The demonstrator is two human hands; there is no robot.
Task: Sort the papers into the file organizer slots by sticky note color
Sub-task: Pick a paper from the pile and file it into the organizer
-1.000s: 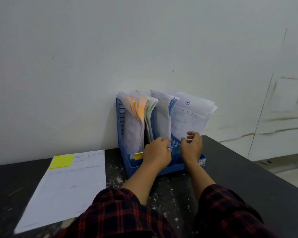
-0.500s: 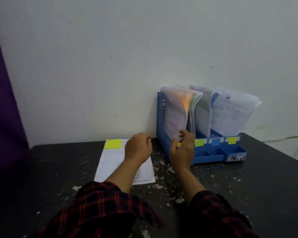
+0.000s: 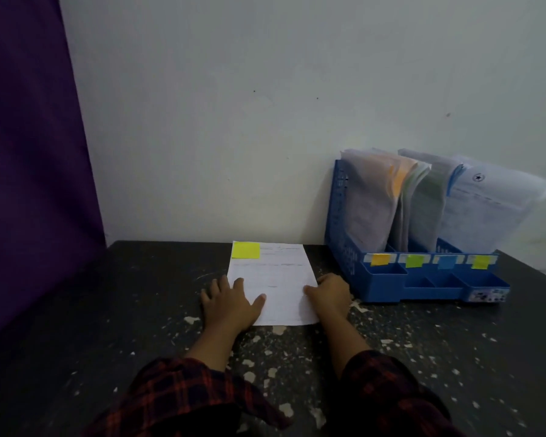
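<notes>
One sheet of paper (image 3: 273, 283) with a yellow sticky note (image 3: 246, 250) at its top-left corner lies flat on the dark table (image 3: 108, 310), just left of the blue file organizer (image 3: 388, 283). It's the only loose sheet in view, so sorting looks nearly done: the organizer slots already hold upright stacks, and this one probably belongs in the far-right slot, marked by the yellow tab (image 3: 480, 262). The other front tabs read orange (image 3: 379, 259), green (image 3: 414, 261) and blue (image 3: 446, 262). Left hand (image 3: 230, 305) lies flat, fingers spread, thumb and first finger over the sheet's left edge, the rest on the table. Right hand (image 3: 330, 296) sits at the right edge with its thumb on the paper; its fingers look loosely bent, but I can't tell if they've got under the edge, so no confirmed grip. Hard to read: the frame is dim and soft, print on the sheet is illegible, sticky notes inside the filed stacks are mostly hidden, so I can't verify those were sorted correctly. The table's near and right parts are cut off.
</notes>
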